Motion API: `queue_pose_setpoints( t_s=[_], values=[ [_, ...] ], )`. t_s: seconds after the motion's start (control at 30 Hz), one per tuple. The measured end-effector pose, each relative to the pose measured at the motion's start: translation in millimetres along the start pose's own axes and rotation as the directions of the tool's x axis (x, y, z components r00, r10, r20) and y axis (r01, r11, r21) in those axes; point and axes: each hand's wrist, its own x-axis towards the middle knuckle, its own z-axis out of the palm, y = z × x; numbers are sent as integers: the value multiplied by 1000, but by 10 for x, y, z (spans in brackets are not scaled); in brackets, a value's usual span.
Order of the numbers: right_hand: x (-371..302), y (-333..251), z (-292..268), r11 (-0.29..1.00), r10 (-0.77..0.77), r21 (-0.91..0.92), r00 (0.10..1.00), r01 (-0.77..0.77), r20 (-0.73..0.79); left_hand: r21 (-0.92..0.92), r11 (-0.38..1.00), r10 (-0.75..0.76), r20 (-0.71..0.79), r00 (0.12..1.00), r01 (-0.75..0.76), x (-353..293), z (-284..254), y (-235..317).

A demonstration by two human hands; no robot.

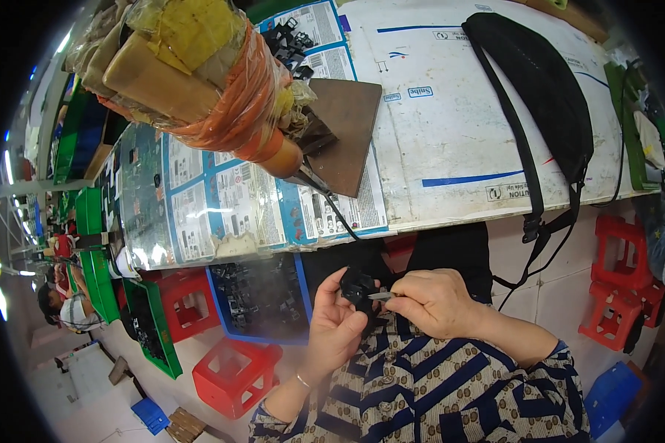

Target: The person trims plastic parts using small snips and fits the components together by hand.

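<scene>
Cardboard-covered table (pixel 451 148) lies above the hands. Below its edge, the left hand (pixel 336 325) fingers grip a small black plastic part (pixel 358 286). The right hand (pixel 436 301) is clenched on a thin metal blade (pixel 381 296) touching it: trimming judged underway; steady blade control required.

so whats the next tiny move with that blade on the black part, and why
Probably a short, light stroke of the small blade along the edge of the black plastic part. The right hand has its tip right at the part, which the left hand pinches by its fingertips, so more force might twist it loose.
</scene>
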Motion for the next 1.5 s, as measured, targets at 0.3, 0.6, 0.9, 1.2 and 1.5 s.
queue_pose_setpoints(
  t_s=[0.3, 0.6, 0.9, 1.2, 1.5],
  values=[
    [0, 15, 95, 998, -58, 13, 998, 58, 6, 36, 999, 0, -35, 999, 2, 13, 77, 43],
    [-8, -7, 105, 999, -30, 26, 996, 28, 86, 333, 941, 110, -131, 985, -60, 27, 57, 43],
    [-12, -52, 85, 997, 56, 50, 983, -66, 177, 605, 768, 292, -37, 956, -211, 6, -12, 46],
    [-20, -46, 96, 993, 80, 68, 979, -94, 187, 687, 681, 360, -14, 933, -253, 20, -2, 46],
    [-13, -51, 96, 995, 71, 61, 981, -83, 181, 719, 641, 393, -6, 920, -269, 32, -41, 27]
  ],
)
